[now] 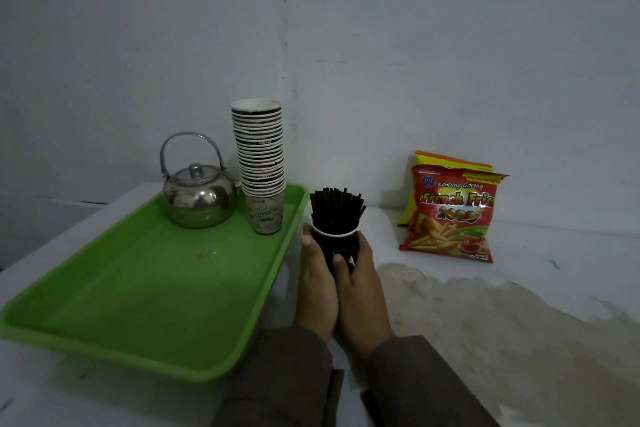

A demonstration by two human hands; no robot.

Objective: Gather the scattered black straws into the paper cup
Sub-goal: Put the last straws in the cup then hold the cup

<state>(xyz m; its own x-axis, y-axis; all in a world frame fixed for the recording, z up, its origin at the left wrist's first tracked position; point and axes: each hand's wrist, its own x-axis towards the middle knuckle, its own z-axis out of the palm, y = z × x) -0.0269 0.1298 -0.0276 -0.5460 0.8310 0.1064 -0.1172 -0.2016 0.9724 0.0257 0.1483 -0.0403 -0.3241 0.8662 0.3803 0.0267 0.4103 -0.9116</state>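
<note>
Broadly, a white worktop [485, 305] runs back to a pale wall, its right part stained brown. A green tray [138, 288] covers the left side of the worktop, one corner reaching toward the near edge. At the tray's far end stand a steel kettle [197, 199] with its handle raised and, just to its right, a tall stack of paper cups [261, 163]. Two snack bags [453, 215] lean against the wall at the far edge on the right, the red one in front of a yellow one. Between tray and bags, just beside the tray's right rim, a dark paper cup [337, 243] stands upright, and both hands hold it. The left hand [317, 284] wraps its left side and the right hand [362, 288] its right side, the fingers [363, 246] closed around the cup wall, a thumb pressed on its front. The black straws [336, 210] stand bunched inside the cup, their ends fanning out above the rim. Brown sleeves cover both wrists.
</note>
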